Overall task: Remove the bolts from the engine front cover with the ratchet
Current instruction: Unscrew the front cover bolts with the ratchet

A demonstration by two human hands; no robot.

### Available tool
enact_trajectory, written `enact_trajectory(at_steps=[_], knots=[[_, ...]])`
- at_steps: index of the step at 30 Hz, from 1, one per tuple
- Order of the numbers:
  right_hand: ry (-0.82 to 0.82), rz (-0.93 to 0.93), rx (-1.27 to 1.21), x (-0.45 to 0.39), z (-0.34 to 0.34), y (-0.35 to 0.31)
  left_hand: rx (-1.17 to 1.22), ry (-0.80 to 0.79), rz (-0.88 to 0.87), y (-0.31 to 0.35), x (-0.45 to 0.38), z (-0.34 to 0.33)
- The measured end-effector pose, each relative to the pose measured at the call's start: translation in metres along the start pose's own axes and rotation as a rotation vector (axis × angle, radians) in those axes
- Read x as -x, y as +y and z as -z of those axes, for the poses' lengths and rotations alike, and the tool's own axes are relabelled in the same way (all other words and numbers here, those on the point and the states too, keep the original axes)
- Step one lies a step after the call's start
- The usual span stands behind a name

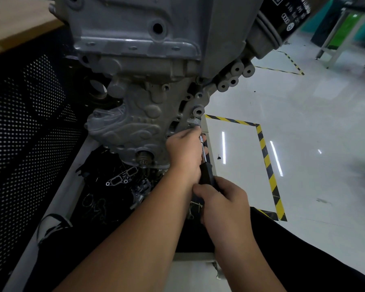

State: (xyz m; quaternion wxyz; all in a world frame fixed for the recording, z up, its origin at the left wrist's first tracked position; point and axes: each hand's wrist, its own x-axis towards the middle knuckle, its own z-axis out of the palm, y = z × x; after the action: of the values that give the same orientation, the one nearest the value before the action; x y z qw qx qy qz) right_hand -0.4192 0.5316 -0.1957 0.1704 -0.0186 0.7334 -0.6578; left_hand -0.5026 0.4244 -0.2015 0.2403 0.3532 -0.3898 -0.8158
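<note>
Right hand [223, 199]: my fingers clamp the ratchet [205, 165] handle.
Left hand [183, 152]: fingers closed around the ratchet's head at the engine front cover [135, 123].

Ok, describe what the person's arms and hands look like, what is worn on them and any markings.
Both hands, the left hand and the right hand, are bare: no gloves, rings or watch show. Both forearms are uncovered as far as the frame reaches, with no sleeve cuffs visible. No markings, straps or cables appear on them. Dark trousers cover the leg beneath the right arm.
</note>
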Motion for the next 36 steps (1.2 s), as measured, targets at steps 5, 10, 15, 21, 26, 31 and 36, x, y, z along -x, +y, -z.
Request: enact_trajectory(at_steps=[5,10,15,21,26,31,36], knots=[[0.021,0.056,0.063,0.0,0.0,-0.001,0.036,0.02,0.003,0.002,0.002,0.0],[0.036,0.168,0.156,0.004,-0.003,-0.005,0.048,-0.011,-0.075,0.014,0.006,-0.004],[-0.005,0.178,0.117,0.009,-0.005,-0.005,0.02,0.004,-0.107,0.022,0.012,0.001],[0.032,0.176,0.061,0.016,-0.006,-0.006,0.018,-0.042,-0.152,0.025,0.019,-0.003],[0.029,0.14,0.026,0.013,-0.003,-0.01,0.026,-0.034,-0.135,0.024,0.017,-0.004],[-0.007,0.056,-0.066,0.013,0.0,-0.013,0.048,-0.049,-0.107,0.023,0.015,-0.004],[-0.036,0.014,-0.112,0.013,0.005,-0.014,0.054,-0.071,-0.101,0.02,0.016,-0.007]])
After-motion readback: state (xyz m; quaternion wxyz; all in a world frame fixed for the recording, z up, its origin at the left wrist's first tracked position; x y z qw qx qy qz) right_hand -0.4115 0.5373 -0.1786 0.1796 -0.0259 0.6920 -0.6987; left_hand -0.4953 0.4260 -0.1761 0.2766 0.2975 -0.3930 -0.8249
